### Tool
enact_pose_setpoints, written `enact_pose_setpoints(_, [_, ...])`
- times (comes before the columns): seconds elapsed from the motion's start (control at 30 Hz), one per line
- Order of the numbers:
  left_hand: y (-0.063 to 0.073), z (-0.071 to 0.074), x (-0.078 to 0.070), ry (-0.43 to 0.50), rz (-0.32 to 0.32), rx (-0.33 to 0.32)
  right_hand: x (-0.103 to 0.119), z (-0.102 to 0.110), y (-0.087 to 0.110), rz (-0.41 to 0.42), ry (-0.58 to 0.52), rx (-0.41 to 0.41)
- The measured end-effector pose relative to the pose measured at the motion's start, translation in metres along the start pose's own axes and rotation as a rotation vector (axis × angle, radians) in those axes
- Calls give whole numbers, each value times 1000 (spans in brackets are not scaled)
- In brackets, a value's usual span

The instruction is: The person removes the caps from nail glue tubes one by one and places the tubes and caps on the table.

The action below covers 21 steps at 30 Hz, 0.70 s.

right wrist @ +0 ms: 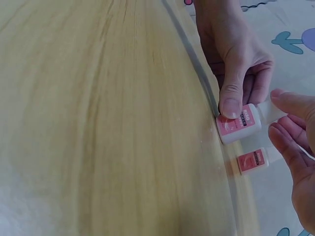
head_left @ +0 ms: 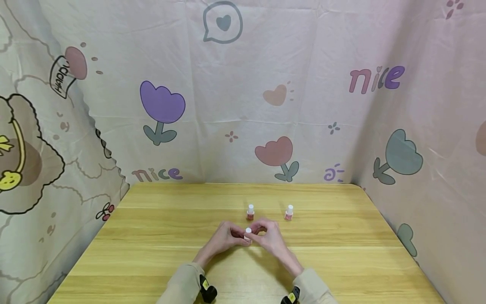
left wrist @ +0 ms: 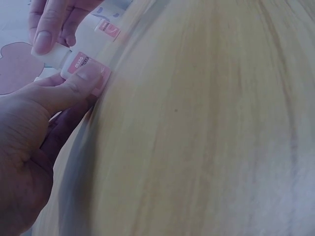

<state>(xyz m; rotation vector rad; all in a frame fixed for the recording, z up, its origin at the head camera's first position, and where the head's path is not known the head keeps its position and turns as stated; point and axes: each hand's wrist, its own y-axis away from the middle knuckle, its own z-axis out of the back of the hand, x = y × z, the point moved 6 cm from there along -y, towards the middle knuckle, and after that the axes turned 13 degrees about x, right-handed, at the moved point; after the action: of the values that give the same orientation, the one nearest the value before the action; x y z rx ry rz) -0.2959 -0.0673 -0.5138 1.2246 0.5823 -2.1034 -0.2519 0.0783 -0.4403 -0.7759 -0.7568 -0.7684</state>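
A small white bottle (head_left: 248, 237) with a pink label and a white cap stands upright on the table between the two hands. My left hand (head_left: 226, 237) grips its body, the thumb lying across the pink label (left wrist: 80, 61) in the left wrist view. At the bottle's top, my right hand (head_left: 270, 237) pinches the white cap (left wrist: 55, 55) between thumb and fingers. In the right wrist view, the bottle's base (right wrist: 227, 132) looks to be on the wood. Part of the label is covered by the left thumb.
Two similar capped bottles stand upright farther back: a darker red one (head_left: 250, 213) straight behind the hands and a pink-labelled one (head_left: 289, 213) to the right. The wooden table (head_left: 171, 236) ends at a printed cloth backdrop (head_left: 228, 105) behind and at both sides.
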Motion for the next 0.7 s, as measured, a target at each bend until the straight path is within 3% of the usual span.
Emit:
enact_pose_setpoints(0.33, [0, 0, -1, 13, -25, -10, -36, -9, -2, 61, -14, -12])
enact_pose_setpoints(0.7, [1, -1, -1, 22, -31, -24, -42, -9, -1, 64, -49, -4])
